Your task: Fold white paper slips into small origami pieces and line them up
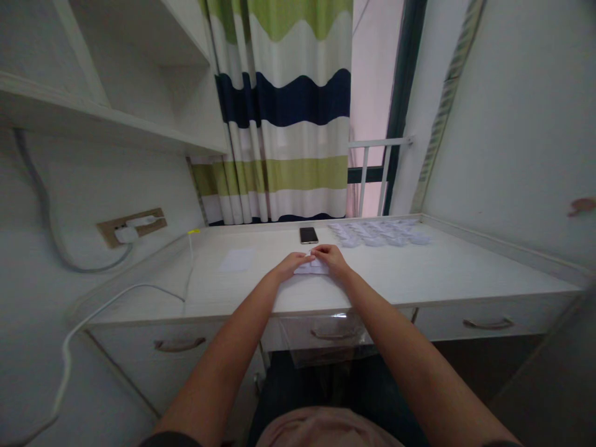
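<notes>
My left hand (293,266) and my right hand (330,259) meet over the middle of the white desk (261,288). Between them lies a piece of white paper (311,269), low against the desktop. The left fingers are closed on the paper's left part, with the thumb toward the centre. My right thumb and fingertips pinch its upper part, where a small white edge sticks up. The fingers hide much of the paper, so its exact folds cannot be made out. Just beyond the hands rests a black phone (308,235).
Rows of several small white folded pieces (379,233) lie at the back right. A flat white sheet (237,260) is on the left. A white cable (139,287) crosses the left edge. Clear plastic (298,338) hangs at the front edge. Overhead left is a shelf (139,133).
</notes>
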Demonstrator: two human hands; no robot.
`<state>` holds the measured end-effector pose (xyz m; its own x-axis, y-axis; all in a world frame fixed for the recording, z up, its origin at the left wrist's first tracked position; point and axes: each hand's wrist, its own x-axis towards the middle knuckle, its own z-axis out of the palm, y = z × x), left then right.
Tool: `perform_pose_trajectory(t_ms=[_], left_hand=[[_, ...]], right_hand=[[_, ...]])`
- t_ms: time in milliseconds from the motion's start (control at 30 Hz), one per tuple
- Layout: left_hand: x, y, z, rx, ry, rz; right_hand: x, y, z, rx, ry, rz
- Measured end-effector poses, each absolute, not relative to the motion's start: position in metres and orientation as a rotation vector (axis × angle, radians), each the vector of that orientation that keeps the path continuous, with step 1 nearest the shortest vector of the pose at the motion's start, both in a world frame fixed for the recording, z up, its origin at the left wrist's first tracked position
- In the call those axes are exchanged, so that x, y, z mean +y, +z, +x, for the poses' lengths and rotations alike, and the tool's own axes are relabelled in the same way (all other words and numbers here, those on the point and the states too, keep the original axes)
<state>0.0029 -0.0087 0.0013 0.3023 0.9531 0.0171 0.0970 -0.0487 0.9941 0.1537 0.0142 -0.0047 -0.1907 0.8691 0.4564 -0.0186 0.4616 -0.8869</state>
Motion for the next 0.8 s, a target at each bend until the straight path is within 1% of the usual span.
perform_pose_trajectory(t_ms=[167,467,800], left_hand=[[-0.0063,-0.0005,0.003,1.076,0.937,1.518],[-0.007,-0.0005,0.0032,1.125,0.946,1.727],[-0.0067,-0.0014,0.0001,1.074,0.911,1.715]], right_hand=[[0.0108,-0.0037,0.1539,-1.582,1.009,-0.812],[0.0123,-0.0034,0.1519,-1.625,0.963,-0.838],[0.0092,-0.001,0.1514,-1.63,1.02,-0.821]])
